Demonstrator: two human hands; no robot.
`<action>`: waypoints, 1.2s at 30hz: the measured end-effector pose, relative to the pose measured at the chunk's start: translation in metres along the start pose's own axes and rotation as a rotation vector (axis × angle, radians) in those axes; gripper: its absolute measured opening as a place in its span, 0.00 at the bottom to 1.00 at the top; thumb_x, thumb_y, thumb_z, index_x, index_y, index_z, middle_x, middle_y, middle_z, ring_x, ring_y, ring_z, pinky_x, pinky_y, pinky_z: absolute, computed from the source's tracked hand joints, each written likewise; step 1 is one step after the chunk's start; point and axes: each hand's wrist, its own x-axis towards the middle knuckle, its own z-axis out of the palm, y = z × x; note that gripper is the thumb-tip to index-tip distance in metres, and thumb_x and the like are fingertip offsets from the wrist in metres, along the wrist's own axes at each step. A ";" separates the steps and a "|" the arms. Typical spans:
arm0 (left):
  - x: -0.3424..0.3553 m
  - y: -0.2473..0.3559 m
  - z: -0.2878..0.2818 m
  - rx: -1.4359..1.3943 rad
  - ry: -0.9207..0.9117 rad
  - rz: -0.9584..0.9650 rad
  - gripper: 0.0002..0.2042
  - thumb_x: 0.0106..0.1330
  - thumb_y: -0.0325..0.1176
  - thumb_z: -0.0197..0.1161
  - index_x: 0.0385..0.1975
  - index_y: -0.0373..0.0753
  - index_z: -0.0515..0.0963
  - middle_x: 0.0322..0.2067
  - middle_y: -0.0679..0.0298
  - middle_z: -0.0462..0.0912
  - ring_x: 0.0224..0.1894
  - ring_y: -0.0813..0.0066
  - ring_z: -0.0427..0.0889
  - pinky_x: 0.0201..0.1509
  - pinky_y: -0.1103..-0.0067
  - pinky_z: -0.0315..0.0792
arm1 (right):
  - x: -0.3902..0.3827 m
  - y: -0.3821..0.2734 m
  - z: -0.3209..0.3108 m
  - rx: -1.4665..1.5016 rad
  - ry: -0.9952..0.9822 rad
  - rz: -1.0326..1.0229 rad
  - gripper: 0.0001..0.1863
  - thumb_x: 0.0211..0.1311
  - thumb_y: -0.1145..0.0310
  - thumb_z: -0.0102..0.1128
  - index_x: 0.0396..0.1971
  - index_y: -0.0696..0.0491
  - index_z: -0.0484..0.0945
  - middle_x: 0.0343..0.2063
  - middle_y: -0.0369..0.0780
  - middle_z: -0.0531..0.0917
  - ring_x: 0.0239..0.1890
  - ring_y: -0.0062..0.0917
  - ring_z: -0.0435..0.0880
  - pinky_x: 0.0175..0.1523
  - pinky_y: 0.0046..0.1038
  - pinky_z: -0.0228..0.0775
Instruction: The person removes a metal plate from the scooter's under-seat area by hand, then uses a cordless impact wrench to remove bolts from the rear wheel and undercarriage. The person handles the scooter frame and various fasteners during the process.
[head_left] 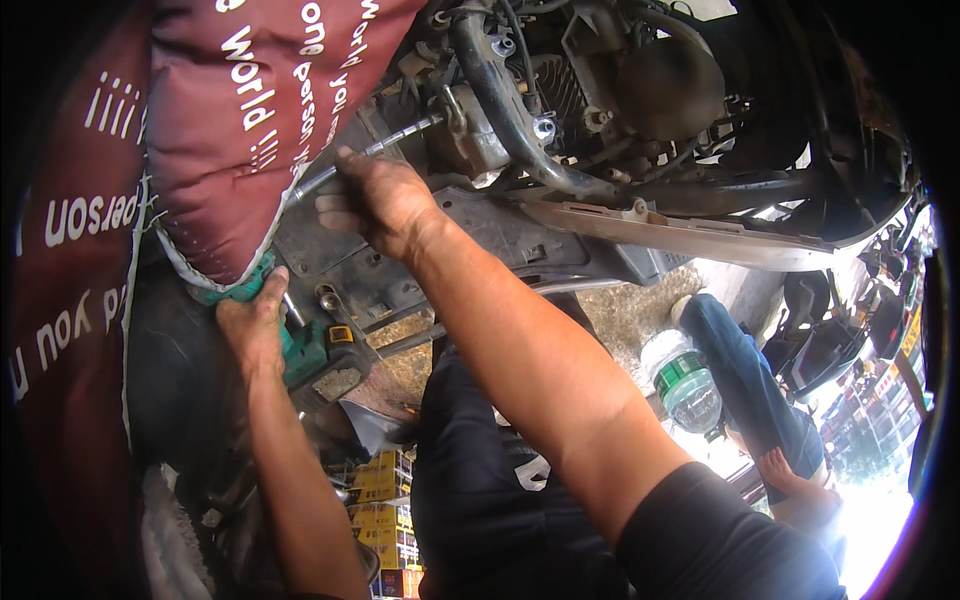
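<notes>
My left hand (255, 325) is closed on a teal cordless power tool (303, 355). Part of the tool is hidden under a dark red quilted cover (225, 130) with white lettering. A long silver extension bar (405, 132) runs from behind the cover's edge toward the engine (475, 135) of a motorbike or scooter. Around the bar's middle my right hand (385, 200) curls its fingers. Where the bar's far end meets the engine is a small metal bracket (455, 108). How the bar joins the tool is hidden.
A curved black frame tube (520, 130) crosses the engine. Dark plastic panels (500, 235) lie below it. A clear bottle with a green label (688, 385) and a person in blue jeans (745, 385) are at right. Yellow boxes (385, 515) stand at the bottom.
</notes>
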 end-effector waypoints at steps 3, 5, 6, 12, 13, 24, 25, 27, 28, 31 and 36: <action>0.001 -0.002 0.002 0.023 0.030 0.007 0.07 0.52 0.27 0.71 0.25 0.31 0.81 0.24 0.68 0.79 0.22 0.82 0.72 0.27 0.81 0.65 | -0.002 0.001 0.000 0.015 -0.011 -0.011 0.14 0.70 0.63 0.55 0.37 0.61 0.74 0.28 0.42 0.80 0.26 0.30 0.83 0.28 0.28 0.82; 0.003 -0.004 0.004 0.032 0.060 0.028 0.06 0.52 0.27 0.70 0.23 0.32 0.80 0.23 0.68 0.78 0.21 0.82 0.71 0.25 0.81 0.64 | -0.004 0.001 -0.002 0.036 -0.020 -0.026 0.13 0.69 0.63 0.56 0.37 0.60 0.75 0.30 0.42 0.81 0.29 0.29 0.83 0.30 0.29 0.83; 0.003 -0.005 0.005 0.017 0.063 0.006 0.06 0.52 0.27 0.69 0.22 0.31 0.80 0.23 0.68 0.78 0.20 0.82 0.71 0.24 0.81 0.63 | -0.004 0.002 -0.001 0.052 -0.033 -0.034 0.12 0.69 0.64 0.56 0.38 0.60 0.75 0.31 0.42 0.81 0.31 0.29 0.84 0.32 0.29 0.82; 0.005 -0.008 0.004 -0.018 0.063 0.040 0.08 0.52 0.27 0.68 0.19 0.31 0.77 0.21 0.68 0.77 0.19 0.80 0.70 0.23 0.79 0.63 | -0.004 0.007 -0.005 0.109 -0.051 -0.066 0.10 0.68 0.65 0.57 0.39 0.58 0.75 0.35 0.40 0.81 0.36 0.28 0.84 0.37 0.29 0.81; 0.006 -0.007 0.001 0.004 0.057 0.088 0.08 0.51 0.27 0.68 0.18 0.31 0.77 0.21 0.68 0.77 0.19 0.80 0.70 0.23 0.79 0.63 | -0.004 0.009 -0.004 0.123 -0.057 -0.069 0.10 0.68 0.65 0.57 0.39 0.57 0.75 0.36 0.40 0.81 0.35 0.28 0.84 0.37 0.29 0.80; 0.011 -0.001 -0.002 0.099 0.087 0.187 0.11 0.49 0.28 0.67 0.16 0.26 0.75 0.18 0.67 0.77 0.21 0.78 0.73 0.28 0.75 0.67 | 0.003 0.009 -0.008 0.131 -0.165 -0.140 0.14 0.71 0.64 0.51 0.50 0.55 0.72 0.46 0.39 0.79 0.41 0.32 0.81 0.49 0.37 0.79; 0.011 -0.003 -0.002 0.090 0.095 0.190 0.11 0.49 0.28 0.67 0.15 0.26 0.75 0.18 0.67 0.77 0.21 0.78 0.73 0.28 0.75 0.67 | 0.003 0.009 -0.009 0.127 -0.175 -0.138 0.14 0.71 0.64 0.51 0.50 0.55 0.72 0.46 0.39 0.78 0.41 0.32 0.81 0.49 0.37 0.79; 0.011 -0.006 -0.002 0.108 0.105 0.214 0.11 0.49 0.28 0.67 0.15 0.26 0.75 0.18 0.66 0.77 0.21 0.77 0.73 0.29 0.74 0.68 | 0.003 0.010 -0.010 0.126 -0.187 -0.140 0.14 0.71 0.64 0.52 0.50 0.56 0.72 0.47 0.39 0.78 0.41 0.32 0.81 0.49 0.37 0.79; 0.012 -0.007 -0.002 0.135 0.109 0.235 0.11 0.49 0.28 0.67 0.15 0.26 0.75 0.18 0.66 0.77 0.21 0.77 0.73 0.29 0.74 0.68 | 0.003 0.010 -0.011 0.128 -0.191 -0.143 0.14 0.71 0.64 0.52 0.50 0.56 0.72 0.47 0.39 0.79 0.42 0.32 0.82 0.49 0.37 0.79; 0.013 -0.013 -0.002 0.130 0.128 0.248 0.11 0.49 0.28 0.68 0.15 0.26 0.75 0.18 0.65 0.77 0.21 0.76 0.73 0.30 0.73 0.68 | 0.002 0.010 -0.011 0.125 -0.187 -0.147 0.13 0.71 0.65 0.52 0.49 0.56 0.73 0.46 0.39 0.79 0.42 0.33 0.82 0.49 0.37 0.79; 0.010 -0.020 -0.002 0.052 0.080 0.136 0.11 0.48 0.28 0.70 0.16 0.27 0.76 0.20 0.64 0.78 0.22 0.76 0.73 0.31 0.75 0.69 | 0.001 0.010 -0.010 0.140 -0.152 -0.146 0.12 0.70 0.66 0.54 0.47 0.57 0.74 0.43 0.40 0.80 0.40 0.33 0.83 0.46 0.36 0.80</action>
